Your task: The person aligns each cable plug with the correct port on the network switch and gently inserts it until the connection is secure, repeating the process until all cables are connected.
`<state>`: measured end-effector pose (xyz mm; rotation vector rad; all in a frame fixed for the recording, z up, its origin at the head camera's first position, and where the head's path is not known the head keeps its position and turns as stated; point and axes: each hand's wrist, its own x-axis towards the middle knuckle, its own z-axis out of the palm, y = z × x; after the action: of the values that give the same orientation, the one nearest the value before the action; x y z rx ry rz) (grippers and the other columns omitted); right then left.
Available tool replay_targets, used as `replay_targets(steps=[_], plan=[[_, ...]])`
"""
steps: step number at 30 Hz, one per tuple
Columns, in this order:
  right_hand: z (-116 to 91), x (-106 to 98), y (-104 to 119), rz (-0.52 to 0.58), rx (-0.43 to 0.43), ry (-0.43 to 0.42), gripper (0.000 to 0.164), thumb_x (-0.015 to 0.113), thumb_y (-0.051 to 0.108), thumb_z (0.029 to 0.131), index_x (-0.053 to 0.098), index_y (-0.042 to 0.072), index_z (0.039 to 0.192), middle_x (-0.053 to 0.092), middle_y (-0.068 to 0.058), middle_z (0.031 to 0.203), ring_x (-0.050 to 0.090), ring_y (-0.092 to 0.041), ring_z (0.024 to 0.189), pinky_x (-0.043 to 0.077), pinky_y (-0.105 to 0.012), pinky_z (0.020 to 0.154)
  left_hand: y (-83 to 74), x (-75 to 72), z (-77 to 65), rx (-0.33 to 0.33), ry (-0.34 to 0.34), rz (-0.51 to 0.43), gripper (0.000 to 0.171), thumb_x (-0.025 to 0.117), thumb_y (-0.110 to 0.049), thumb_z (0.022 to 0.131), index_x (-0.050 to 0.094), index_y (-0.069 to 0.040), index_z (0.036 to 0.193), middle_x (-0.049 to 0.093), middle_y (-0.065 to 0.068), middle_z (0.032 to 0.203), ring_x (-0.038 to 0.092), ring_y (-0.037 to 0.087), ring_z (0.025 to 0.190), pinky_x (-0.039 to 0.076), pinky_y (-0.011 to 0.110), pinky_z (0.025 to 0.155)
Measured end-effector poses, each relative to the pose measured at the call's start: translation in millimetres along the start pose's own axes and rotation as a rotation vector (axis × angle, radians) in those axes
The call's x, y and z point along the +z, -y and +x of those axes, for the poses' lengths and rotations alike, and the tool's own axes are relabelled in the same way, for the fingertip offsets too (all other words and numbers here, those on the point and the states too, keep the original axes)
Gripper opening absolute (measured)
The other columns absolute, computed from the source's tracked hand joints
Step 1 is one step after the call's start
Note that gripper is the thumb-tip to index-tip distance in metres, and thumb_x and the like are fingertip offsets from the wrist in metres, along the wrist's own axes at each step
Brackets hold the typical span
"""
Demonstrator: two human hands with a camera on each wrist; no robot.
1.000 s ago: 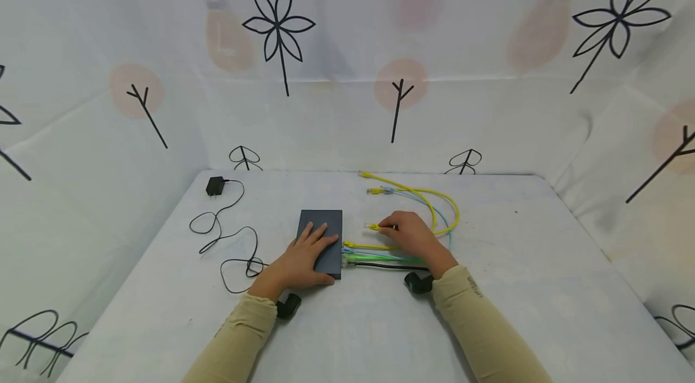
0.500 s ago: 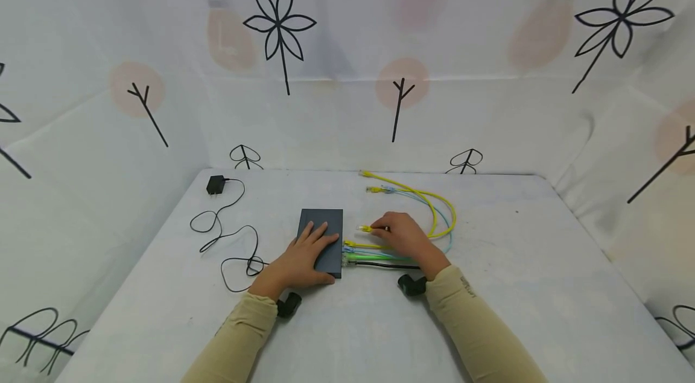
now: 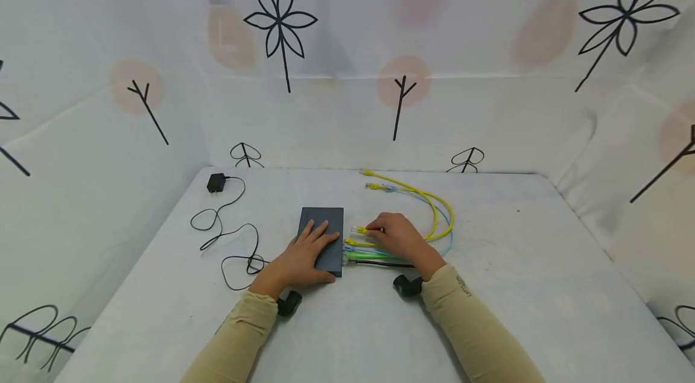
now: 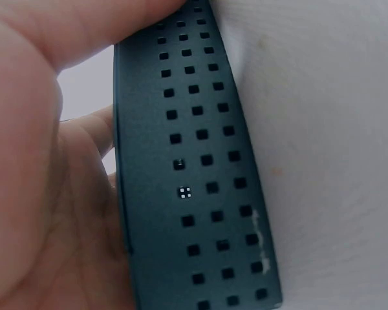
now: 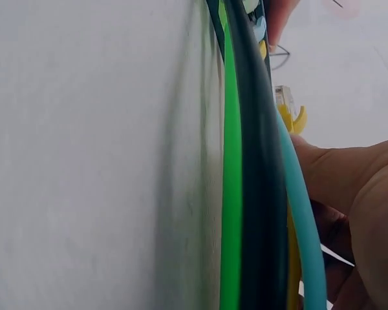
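Observation:
A dark grey network switch (image 3: 322, 215) lies flat on the white table. My left hand (image 3: 304, 257) rests on its top with fingers spread, the thumb at the near end. The left wrist view shows the switch's perforated wall (image 4: 194, 161). Right of the switch, my right hand (image 3: 400, 238) pinches a yellow network cable near its clear plug (image 3: 359, 230), which points toward the switch and stands apart from it. Yellow, light blue, green (image 3: 380, 256) and black (image 3: 380, 263) cables run from the switch's right side. The right wrist view shows the held plug (image 5: 284, 106) beyond these cables.
Free ends of yellow cables (image 3: 373, 186) and a light blue one lie on the table behind my right hand. A black power adapter (image 3: 216, 183) with its thin, looping cord (image 3: 239, 230) lies at the left. A patterned cloth (image 3: 347, 111) surrounds the table.
My right hand has moved left with the yellow cable, bringing its plug closer to the switch. The left hand stays in place on the switch.

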<state>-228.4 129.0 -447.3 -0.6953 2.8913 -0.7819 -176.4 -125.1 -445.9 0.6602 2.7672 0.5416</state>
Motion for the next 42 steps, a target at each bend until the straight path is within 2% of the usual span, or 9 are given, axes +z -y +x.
replay_targets(steps=[15, 27, 42], plan=[[5, 11, 5, -0.002, -0.015, 0.04, 0.021, 0.066, 0.023, 0.092, 0.076, 0.015, 0.108, 0.068, 0.004, 0.092, 0.061, -0.01, 0.083, 0.051, -0.03, 0.076, 0.2, -0.6, -0.4, 0.006, -0.01, -0.003, 0.085, 0.073, -0.05, 0.08, 0.032, -0.031, 0.152, 0.013, 0.002, 0.164, 0.001, 0.034, 0.152, 0.024, 0.066, 0.111], [6, 15, 7, -0.046, -0.038, 0.04, 0.02, 0.066, 0.024, 0.093, 0.077, 0.016, 0.107, 0.068, 0.004, 0.091, 0.061, -0.01, 0.082, 0.051, -0.029, 0.076, 1.2, -0.4, -0.9, 0.013, -0.021, -0.01, 0.085, 0.074, -0.049, 0.08, 0.033, -0.03, 0.152, 0.014, 0.002, 0.164, 0.002, 0.035, 0.152, 0.025, 0.067, 0.11], [6, 15, 10, -0.049, -0.086, 0.037, 0.022, 0.064, 0.023, 0.094, 0.075, 0.014, 0.11, 0.067, 0.002, 0.091, 0.061, -0.011, 0.081, 0.05, -0.029, 0.074, -0.5, -0.8, -1.5, -0.002, -0.015, -0.01, 0.086, 0.074, -0.049, 0.08, 0.032, -0.031, 0.152, 0.013, 0.001, 0.164, 0.0, 0.033, 0.152, 0.023, 0.067, 0.111]])
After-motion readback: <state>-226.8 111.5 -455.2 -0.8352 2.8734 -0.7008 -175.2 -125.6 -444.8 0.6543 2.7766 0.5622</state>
